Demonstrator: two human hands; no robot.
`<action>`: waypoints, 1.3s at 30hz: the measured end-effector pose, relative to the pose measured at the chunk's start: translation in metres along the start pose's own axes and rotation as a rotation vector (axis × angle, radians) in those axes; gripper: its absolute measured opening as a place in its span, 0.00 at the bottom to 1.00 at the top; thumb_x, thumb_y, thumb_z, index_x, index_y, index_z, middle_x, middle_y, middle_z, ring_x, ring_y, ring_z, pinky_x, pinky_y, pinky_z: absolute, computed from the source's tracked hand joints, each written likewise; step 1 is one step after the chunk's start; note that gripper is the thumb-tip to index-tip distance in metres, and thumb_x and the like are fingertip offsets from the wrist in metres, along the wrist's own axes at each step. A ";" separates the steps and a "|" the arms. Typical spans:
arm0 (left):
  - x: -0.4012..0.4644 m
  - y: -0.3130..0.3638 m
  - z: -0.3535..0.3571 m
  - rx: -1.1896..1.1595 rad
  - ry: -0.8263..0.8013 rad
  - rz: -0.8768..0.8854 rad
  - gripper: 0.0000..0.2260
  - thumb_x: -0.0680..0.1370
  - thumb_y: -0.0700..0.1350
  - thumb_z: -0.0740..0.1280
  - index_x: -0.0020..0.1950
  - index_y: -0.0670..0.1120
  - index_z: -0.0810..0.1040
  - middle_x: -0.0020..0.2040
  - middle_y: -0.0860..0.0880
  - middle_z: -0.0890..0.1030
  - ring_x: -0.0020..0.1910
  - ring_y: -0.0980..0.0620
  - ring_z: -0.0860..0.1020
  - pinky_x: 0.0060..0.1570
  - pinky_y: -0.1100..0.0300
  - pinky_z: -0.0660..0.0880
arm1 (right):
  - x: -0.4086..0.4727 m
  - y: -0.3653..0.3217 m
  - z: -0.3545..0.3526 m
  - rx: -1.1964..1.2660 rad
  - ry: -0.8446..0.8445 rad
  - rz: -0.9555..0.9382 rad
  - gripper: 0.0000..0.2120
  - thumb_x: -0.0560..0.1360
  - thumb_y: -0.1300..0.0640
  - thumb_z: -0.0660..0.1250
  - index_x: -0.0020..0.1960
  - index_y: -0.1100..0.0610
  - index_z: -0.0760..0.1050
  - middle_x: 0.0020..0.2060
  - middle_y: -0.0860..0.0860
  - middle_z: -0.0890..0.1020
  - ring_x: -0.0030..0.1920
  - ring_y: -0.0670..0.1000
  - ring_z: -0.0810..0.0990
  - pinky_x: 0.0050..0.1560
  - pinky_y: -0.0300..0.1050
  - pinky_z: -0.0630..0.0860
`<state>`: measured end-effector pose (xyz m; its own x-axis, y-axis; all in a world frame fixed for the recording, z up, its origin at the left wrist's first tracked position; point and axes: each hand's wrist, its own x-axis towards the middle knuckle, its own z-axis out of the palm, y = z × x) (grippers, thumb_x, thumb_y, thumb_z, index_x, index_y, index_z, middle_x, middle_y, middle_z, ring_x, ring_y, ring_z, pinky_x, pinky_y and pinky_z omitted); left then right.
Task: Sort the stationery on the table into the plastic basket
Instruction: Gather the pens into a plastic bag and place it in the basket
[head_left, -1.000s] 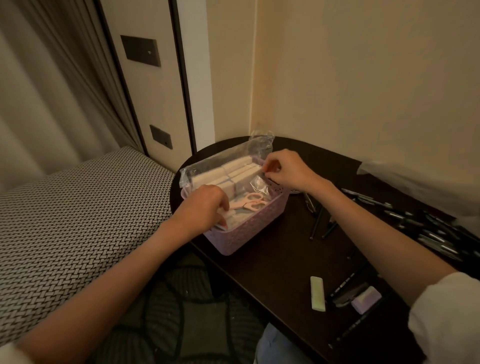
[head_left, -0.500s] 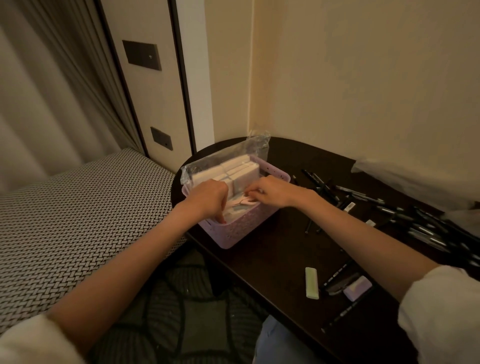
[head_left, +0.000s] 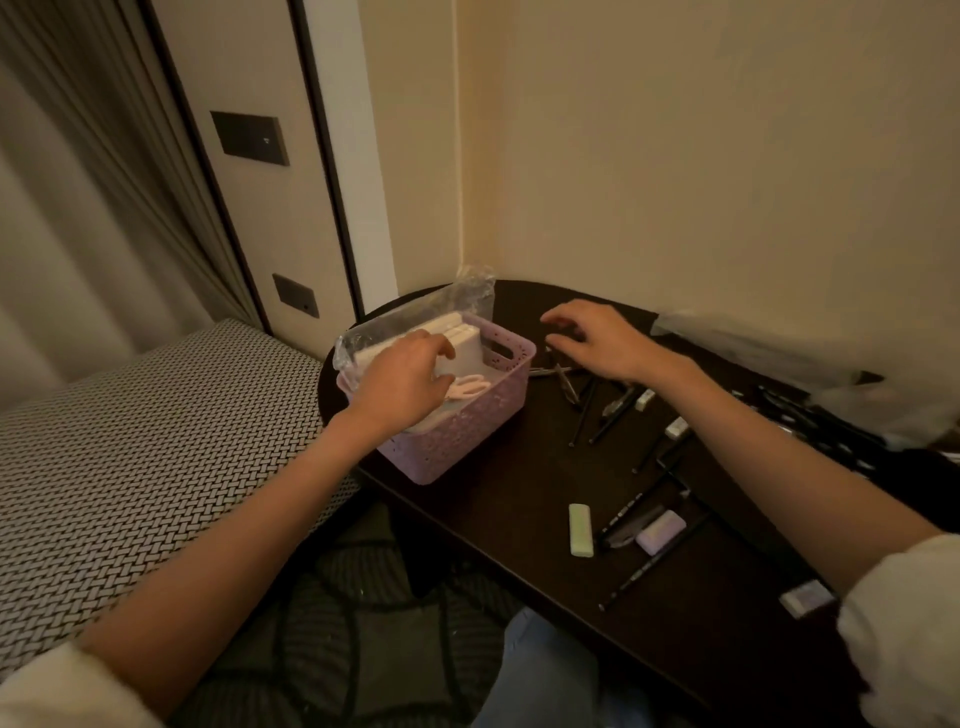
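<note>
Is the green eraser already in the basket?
No, the green eraser lies on the table, apart from the basket.

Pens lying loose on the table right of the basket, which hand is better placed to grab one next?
The right hand. It hovers open and empty over the loose pens, fingers spread above them. The left hand is at the purple basket, on the far side from the pens.

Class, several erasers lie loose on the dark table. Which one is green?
The long pale green eraser, lying alone nearest the table's front edge; the lilac block eraser beside it and the others look whitish.
</note>
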<state>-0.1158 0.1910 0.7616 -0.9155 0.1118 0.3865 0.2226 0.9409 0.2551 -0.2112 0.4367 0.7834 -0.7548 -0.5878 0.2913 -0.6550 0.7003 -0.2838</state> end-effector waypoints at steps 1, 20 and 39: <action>0.000 0.010 0.003 -0.022 0.024 0.023 0.11 0.76 0.45 0.69 0.58 0.45 0.78 0.56 0.46 0.79 0.52 0.49 0.78 0.50 0.54 0.74 | -0.013 0.006 -0.007 -0.003 0.021 0.040 0.17 0.79 0.55 0.64 0.67 0.57 0.72 0.61 0.56 0.76 0.60 0.52 0.76 0.55 0.40 0.72; 0.008 0.164 0.097 -0.201 -0.219 0.315 0.13 0.76 0.47 0.70 0.60 0.49 0.77 0.57 0.50 0.79 0.53 0.55 0.78 0.51 0.58 0.77 | -0.236 0.078 -0.014 -0.040 -0.110 0.502 0.18 0.77 0.56 0.67 0.66 0.56 0.72 0.60 0.53 0.73 0.60 0.51 0.74 0.58 0.41 0.71; 0.126 0.220 0.157 -0.259 -0.281 0.323 0.19 0.76 0.44 0.70 0.66 0.44 0.72 0.59 0.47 0.78 0.59 0.50 0.77 0.58 0.53 0.76 | -0.195 0.216 -0.042 -0.264 0.036 0.740 0.21 0.76 0.60 0.64 0.69 0.61 0.68 0.65 0.60 0.71 0.66 0.59 0.69 0.66 0.52 0.69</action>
<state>-0.2343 0.4624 0.7276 -0.8332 0.4995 0.2371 0.5526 0.7378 0.3876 -0.2037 0.7197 0.7039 -0.9867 0.0791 0.1417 0.0513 0.9804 -0.1900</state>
